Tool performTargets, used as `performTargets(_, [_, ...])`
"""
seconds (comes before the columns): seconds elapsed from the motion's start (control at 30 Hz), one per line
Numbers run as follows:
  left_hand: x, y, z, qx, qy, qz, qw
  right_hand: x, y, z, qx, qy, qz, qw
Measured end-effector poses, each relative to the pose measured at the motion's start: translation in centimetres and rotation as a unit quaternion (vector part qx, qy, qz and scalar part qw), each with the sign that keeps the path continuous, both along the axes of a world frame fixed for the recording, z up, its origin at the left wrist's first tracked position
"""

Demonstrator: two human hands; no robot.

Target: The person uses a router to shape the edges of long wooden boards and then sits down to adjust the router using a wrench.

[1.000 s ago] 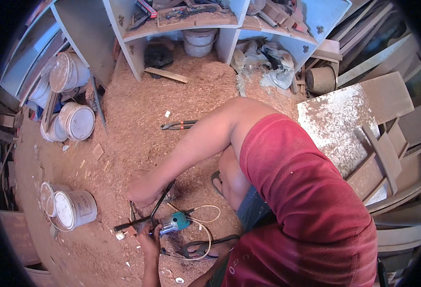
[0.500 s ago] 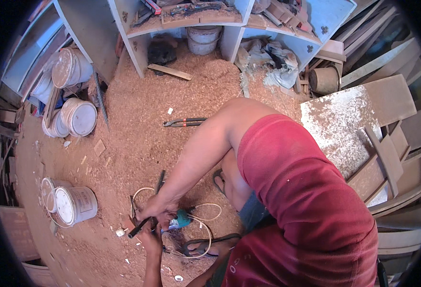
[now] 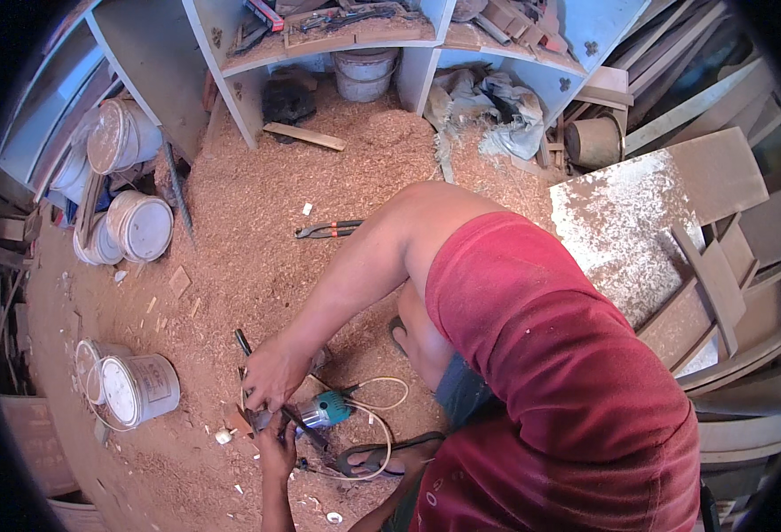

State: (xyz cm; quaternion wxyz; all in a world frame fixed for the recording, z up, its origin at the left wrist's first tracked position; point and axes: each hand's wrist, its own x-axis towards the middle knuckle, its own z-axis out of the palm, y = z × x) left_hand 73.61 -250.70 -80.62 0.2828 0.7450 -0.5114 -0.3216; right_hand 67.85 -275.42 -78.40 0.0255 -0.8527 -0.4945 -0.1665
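Observation:
My right hand (image 3: pixel 273 371) reaches across from the red sleeve, its fingers closed over a black bar-shaped tool (image 3: pixel 242 342). One end of the bar shows above the hand; a dark length (image 3: pixel 309 429) shows below, beside my left hand. My left hand (image 3: pixel 277 450) comes from the lower edge, closed just below the right, on something mostly hidden, with a greyish part at the fingertips. Against the hands lies a teal and silver power tool (image 3: pixel 326 410) with a pale cord (image 3: pixel 387 430). A reddish-brown flat piece (image 3: pixel 238 419) sits left of the fingers, near a small white object (image 3: pixel 223 436).
Pincers with black and orange handles (image 3: pixel 328 230) lie on the shavings ahead. White buckets (image 3: pixel 146 387) stand at left, with several more farther back. A shelf unit (image 3: pixel 337 55) spans the far side. Boards (image 3: pixel 710 173) lean at right. My sandalled foot (image 3: pixel 381 457) is near the cord.
The black bar has swung round between my hands, its far end moving from right to left. My right hand has turned and shifted slightly. The view has moved a little.

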Motion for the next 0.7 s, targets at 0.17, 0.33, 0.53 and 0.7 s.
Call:
performTargets(0.17, [0.3,-0.1,0.7,0.06,-0.026,0.043,0.997,-1.0,0.7,2.6,0.08,0.215,-0.226,0.947])
performTargets(0.33, [0.1,-0.2,-1.0,0.017,-0.003,0.09,0.996,1.0,1.1,2.1,0.132,0.559,-0.343,0.743])
performTargets(0.53, [-0.6,0.1,-2.1,-0.011,0.009,0.148,0.989,0.5,0.6,3.8,0.06,0.445,-0.25,0.858])
performTargets(0.7, [-0.5,0.4,-2.3,-0.021,-0.062,0.14,0.988,0.4,1.5,2.7,0.266,0.706,-0.206,0.623])
